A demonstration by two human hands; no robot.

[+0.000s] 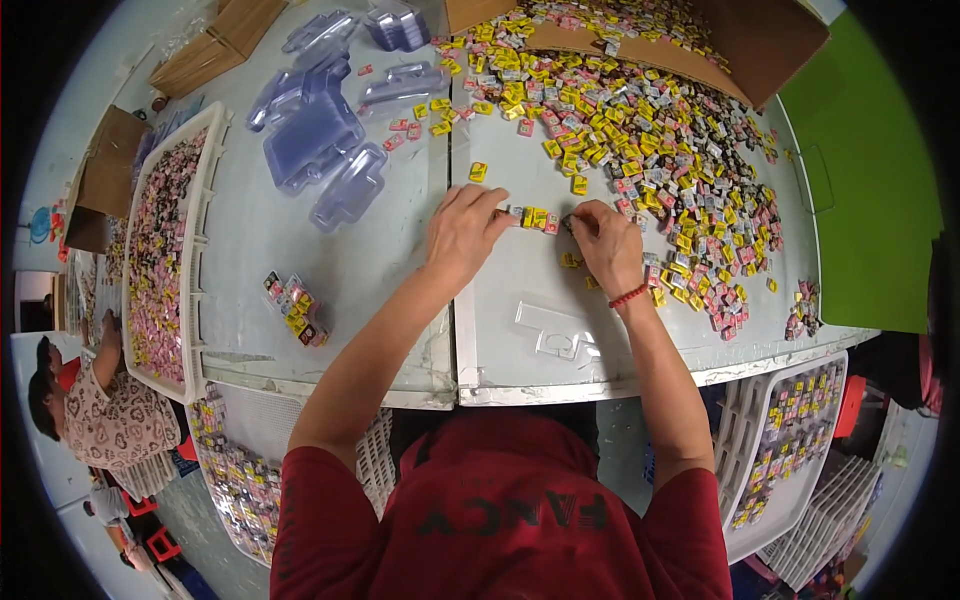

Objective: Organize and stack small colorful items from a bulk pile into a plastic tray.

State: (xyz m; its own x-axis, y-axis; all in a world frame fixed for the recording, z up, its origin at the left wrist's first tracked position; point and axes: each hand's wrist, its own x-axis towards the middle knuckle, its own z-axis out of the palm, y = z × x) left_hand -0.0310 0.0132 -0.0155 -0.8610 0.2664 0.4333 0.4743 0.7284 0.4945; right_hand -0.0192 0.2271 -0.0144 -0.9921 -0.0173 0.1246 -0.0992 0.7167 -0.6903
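Between my hands a short row of tiny yellow, pink and white boxes (535, 217) lies on the white table. The fingers of my left hand (463, 232) are closed at the row's left end, their tips covering part of it. Just off the right end, my right hand (610, 245) pinches a small dark box (568, 226), mostly hidden by the fingertips. Nearer to me lies an unfilled clear plastic blister tray (553, 330). Left of my left forearm sits a clear pack filled with such boxes (297, 310). Single yellow boxes (479, 172) lie beyond the row.
A large spread of loose tiny boxes (640, 140) covers the right and far table, spilling from a cardboard box (765, 45). Clear blister trays (312, 135) pile at far left. A white crate (205, 210) of tiny boxes borders the left; another crate (730, 490) holds filled packs below right.
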